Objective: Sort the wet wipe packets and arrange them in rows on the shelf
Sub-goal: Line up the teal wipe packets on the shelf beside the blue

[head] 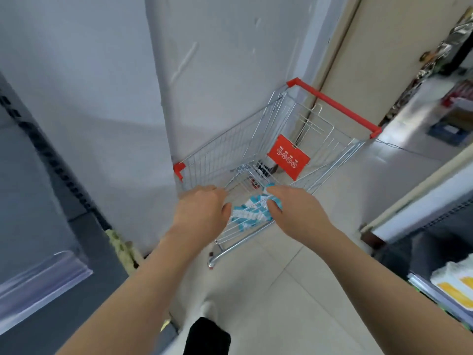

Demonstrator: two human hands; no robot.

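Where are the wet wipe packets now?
Head view, lower centre: the packets lie inside the shopping cart, between the left hand and the right hand, which grips some.

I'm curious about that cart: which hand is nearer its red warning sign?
Right. The right hand sits directly below the red warning sign, gripping wet wipe packets; the left hand lies farther left.

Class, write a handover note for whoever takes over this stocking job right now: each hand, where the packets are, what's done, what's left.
Left hand: at the near rim of the shopping cart, fingers curled; blur hides whether it grips.
Right hand: gripping the blue-and-white wet wipe packets lying inside the cart.
Done: none visibly shelved in this view.
Left: lift the packets out, sort them, arrange them in rows.
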